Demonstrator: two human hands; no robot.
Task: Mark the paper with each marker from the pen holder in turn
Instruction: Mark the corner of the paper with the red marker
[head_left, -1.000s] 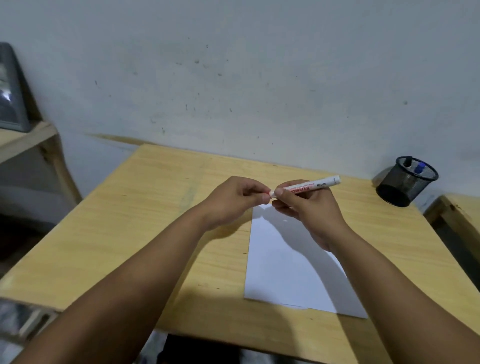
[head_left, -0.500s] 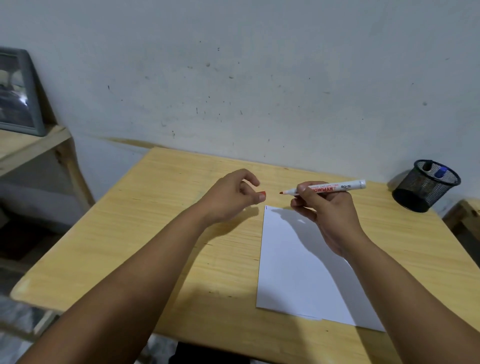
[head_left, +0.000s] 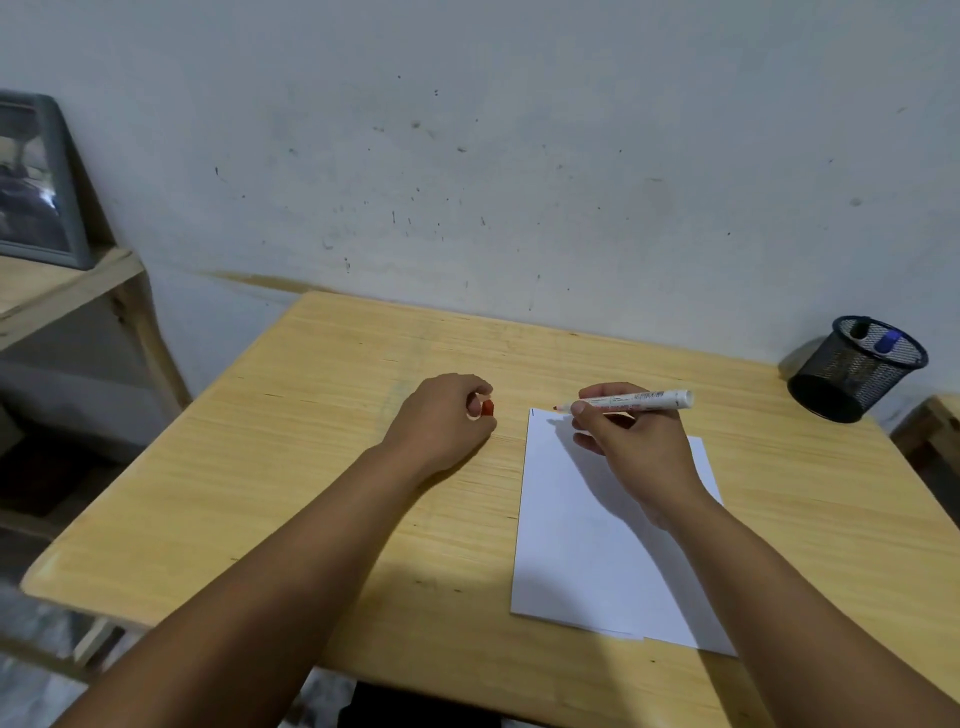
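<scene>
My right hand (head_left: 631, 441) grips a white marker (head_left: 636, 401) with a red tip, uncapped, held nearly level with the tip pointing left over the far left corner of the white paper (head_left: 587, 540). A short dark stroke shows at that corner of the sheet. My left hand (head_left: 441, 421) rests on the wooden table left of the paper, fingers curled around the marker's red cap (head_left: 487, 408). The black mesh pen holder (head_left: 854, 368) stands at the table's far right, with a blue-capped and a black-capped marker inside.
The wooden table (head_left: 291, 467) stands against a grey wall. A wooden shelf (head_left: 62, 291) with a grey framed picture (head_left: 36, 182) is at the left. Another wooden surface (head_left: 930, 426) adjoins the table's right edge.
The cap has come off the marker and stayed in my left hand, which moved left and down to the table. My right hand lowered the marker's tip toward the paper's far left corner.
</scene>
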